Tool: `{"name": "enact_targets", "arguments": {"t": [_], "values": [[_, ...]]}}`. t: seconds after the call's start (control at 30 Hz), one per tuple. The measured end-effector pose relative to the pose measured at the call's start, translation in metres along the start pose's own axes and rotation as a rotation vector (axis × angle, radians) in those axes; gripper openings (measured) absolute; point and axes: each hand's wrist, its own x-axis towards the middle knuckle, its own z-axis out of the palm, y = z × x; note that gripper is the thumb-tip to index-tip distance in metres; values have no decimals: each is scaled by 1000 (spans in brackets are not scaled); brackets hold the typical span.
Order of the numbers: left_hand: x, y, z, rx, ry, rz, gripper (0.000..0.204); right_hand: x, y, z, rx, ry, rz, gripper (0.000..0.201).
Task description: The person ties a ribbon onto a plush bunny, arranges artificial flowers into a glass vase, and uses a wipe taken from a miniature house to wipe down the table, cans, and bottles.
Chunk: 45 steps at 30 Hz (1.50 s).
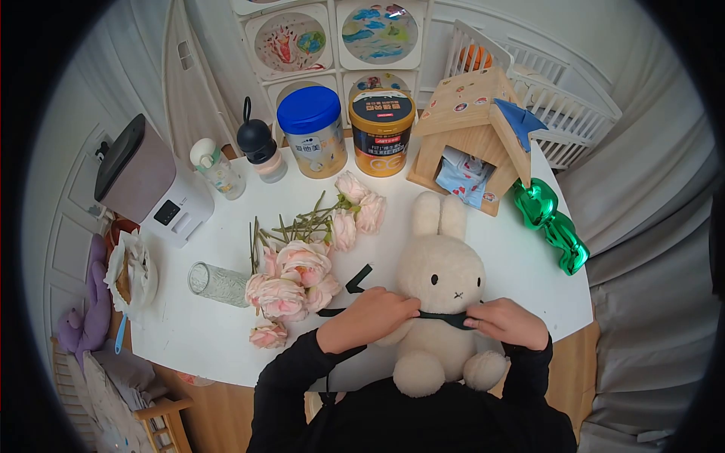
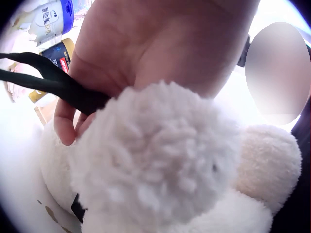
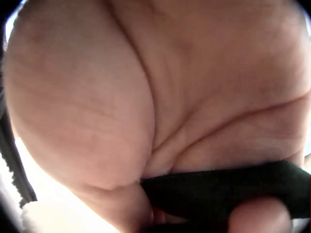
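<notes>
A cream plush rabbit [image 1: 436, 260] sits upright at the table's near edge, facing outward to the right of centre. Across its neck, just below the face, lies a dark green ribbon [image 1: 447, 318]. My left hand [image 1: 368, 317] pinches the ribbon at the left side of the neck. Loose ribbon strands [image 2: 58, 85] trail out past that hand toward the flowers. At the other side of the neck my right hand [image 1: 515, 323] grips the ribbon between thumb and fingers. In the right wrist view the ribbon [image 3: 214, 191] crosses the curled fingers, below the palm.
Pink artificial roses [image 1: 294, 279] lie left of the rabbit, beside a fallen ribbed glass vase [image 1: 217, 283]. Two cans [image 1: 311, 143], bottles and a wooden house [image 1: 468, 136] line the back. A green foil balloon [image 1: 551, 226] lies right; a grey-white appliance [image 1: 162, 189] stands left.
</notes>
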Motion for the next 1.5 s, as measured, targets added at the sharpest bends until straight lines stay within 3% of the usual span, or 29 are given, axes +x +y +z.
{"name": "enact_targets", "arguments": {"t": [0.17, 0.23, 0.27, 0.33, 0.37, 0.43, 0.47, 0.53, 0.57, 0.63, 0.73, 0.87, 0.93, 1.03, 1.1, 1.23, 1.27, 1.33, 1.43, 1.5], "values": [[-1, 1, -3, 65, -84, -36, 21, -6, 5, -4, -7, 39, 21, 19], [1, -5, -4, -218, -70, 55, 20, -6, -1, -12, 68, 71, -105, 20], [4, -5, -6, -218, -71, 60, 20, -6, -7, -16, 66, 73, -102, 20], [10, -1, -8, -791, -205, -141, 19, -2, -22, -20, 74, -21, -154, 22], [12, 1, -4, -791, -206, -139, 19, 4, -26, -20, 73, -19, -152, 22], [14, 5, 7, -1026, -163, -229, 20, 20, -35, -20, 34, -232, -240, 24], [14, 6, 11, -1023, -163, -229, 20, 28, -35, -20, 33, -230, -242, 24], [13, 7, 15, -793, 38, 12, 25, 45, -30, -19, -11, -235, -404, 20], [12, 10, 12, -785, 42, 10, 25, 56, -32, -22, 15, -222, -434, 20], [10, 14, 2, -457, -58, 10, 33, 71, -33, -27, -42, -195, -480, 19], [11, 13, 1, -282, 19, 33, 37, 80, -34, -31, -40, -188, -517, 15], [21, 17, 7, -300, 110, -50, 36, 80, -35, -33, 149, -88, -385, 14], [24, 27, 5, -415, 144, -225, 29, 77, -37, -35, 246, -78, -316, 14], [25, 19, 16, -343, 228, -127, 25, 65, -38, -46, 273, 0, -359, 15], [26, 17, 20, -360, 252, -154, 25, 58, -32, -49, 261, -22, -401, 23], [27, 13, 30, -309, 274, -136, 25, 53, -28, -46, 318, -9, -463, 21], [27, 21, 24, -315, 261, -143, 25, 51, -32, -49, 268, 10, -555, 21], [24, 38, 9, -344, 316, -364, 26, 48, -34, -50, 225, 25, -645, 22], [18, 36, 18, -274, 417, -315, 26, 51, -30, -43, 128, 73, -680, 27], [12, 36, 23, -229, 478, -282, 25, 61, -25, -35, 41, 335, -620, 24]]}}
